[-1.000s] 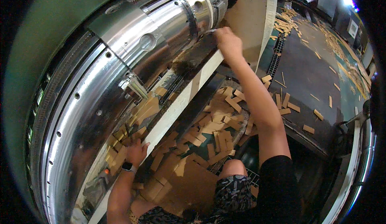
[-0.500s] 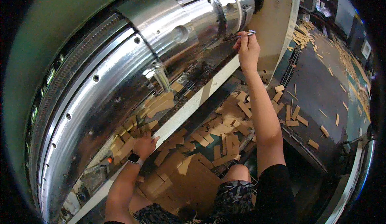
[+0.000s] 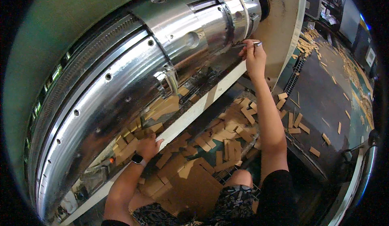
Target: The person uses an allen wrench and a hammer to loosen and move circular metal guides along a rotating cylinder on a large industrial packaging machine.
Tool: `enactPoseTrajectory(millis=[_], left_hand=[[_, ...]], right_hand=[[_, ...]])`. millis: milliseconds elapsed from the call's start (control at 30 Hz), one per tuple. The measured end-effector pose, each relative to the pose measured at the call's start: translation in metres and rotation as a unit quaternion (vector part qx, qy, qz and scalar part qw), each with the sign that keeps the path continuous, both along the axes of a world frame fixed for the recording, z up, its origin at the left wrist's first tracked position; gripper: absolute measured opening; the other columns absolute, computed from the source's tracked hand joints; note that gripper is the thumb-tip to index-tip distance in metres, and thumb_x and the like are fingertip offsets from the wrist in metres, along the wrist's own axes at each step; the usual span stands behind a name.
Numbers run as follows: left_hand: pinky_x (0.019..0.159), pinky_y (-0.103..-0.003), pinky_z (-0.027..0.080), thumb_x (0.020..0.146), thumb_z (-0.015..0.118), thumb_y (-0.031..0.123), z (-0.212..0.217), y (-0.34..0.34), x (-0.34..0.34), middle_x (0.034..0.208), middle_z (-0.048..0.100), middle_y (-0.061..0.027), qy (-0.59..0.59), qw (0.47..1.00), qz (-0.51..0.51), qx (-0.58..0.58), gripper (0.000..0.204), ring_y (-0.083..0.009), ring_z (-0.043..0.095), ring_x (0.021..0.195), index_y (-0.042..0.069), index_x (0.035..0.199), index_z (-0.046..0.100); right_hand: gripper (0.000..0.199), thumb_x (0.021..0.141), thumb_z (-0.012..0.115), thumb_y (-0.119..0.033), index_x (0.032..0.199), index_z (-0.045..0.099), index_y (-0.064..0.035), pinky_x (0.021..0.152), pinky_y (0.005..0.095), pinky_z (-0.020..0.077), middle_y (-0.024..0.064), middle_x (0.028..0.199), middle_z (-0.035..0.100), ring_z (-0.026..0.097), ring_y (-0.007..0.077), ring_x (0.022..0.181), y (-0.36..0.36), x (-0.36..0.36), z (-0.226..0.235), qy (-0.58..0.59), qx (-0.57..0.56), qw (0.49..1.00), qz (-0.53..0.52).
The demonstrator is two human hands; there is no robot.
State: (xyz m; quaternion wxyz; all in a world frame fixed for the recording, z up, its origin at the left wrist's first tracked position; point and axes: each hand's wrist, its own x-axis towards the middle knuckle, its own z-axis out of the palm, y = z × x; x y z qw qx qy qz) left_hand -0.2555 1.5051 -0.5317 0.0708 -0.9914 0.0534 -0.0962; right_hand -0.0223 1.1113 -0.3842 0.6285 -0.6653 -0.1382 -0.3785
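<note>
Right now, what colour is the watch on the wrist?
Black: the watch sits on the left hand's wrist, clearest in the head view.

Cardboard offcuts (image 3: 227, 139) lie heaped on the floor (image 3: 324, 104) below the machine, beside a larger sheet of cardboard (image 3: 198, 185); more strips (image 3: 324, 139) are scattered, well apart, across the dark floor to the right.

A shiny silver cylinder (image 3: 133, 84) is seen, tan cardboard scraps (image 3: 227, 132), a black watch (image 3: 138, 159), and black-and-white patterned shorts (image 3: 235, 203).
</note>
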Motion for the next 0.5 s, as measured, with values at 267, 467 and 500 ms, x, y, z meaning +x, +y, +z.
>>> enactPoseTrajectory(millis=[267,467,500], left_hand=[[0.048,-0.046,0.045,0.086,0.045,0.047,0.015,-0.016,-0.001,0.06,0.058,-0.0185,0.071,0.996,0.055,-0.022,0.052,-0.0362,0.057,0.054,-0.002,0.102,0.055],[0.048,-0.046,0.045,0.086,0.046,0.046,0.022,-0.022,-0.003,0.061,0.059,-0.0174,0.027,0.999,0.04,-0.002,0.051,-0.0354,0.057,0.053,-0.001,0.101,0.055],[0.048,-0.045,0.045,0.086,0.046,0.046,0.025,-0.027,-0.002,0.062,0.059,-0.0172,0.028,0.999,0.044,0.004,0.051,-0.0353,0.057,0.053,-0.001,0.101,0.055]], right_hand=[[0.02,0.093,0.043,-0.017,0.09,0.051,0.0009,0.051,0.0238,0.045,0.006,0.069,0.055,0.058,0.0117,0.06,-0.013,0.001,0.01,0.055,-0.043,0.996,0.056],[0.027,0.093,0.042,-0.025,0.085,0.054,-0.002,0.05,0.0284,0.0449,0.006,0.068,0.056,0.058,0.0144,0.061,-0.009,0.009,0.009,0.099,-0.106,0.989,-0.022],[0.029,0.093,0.042,-0.027,0.085,0.055,-0.0026,0.051,0.0304,0.0453,0.0066,0.069,0.057,0.059,0.0163,0.062,-0.009,0.012,0.008,0.121,-0.138,0.981,-0.063]])
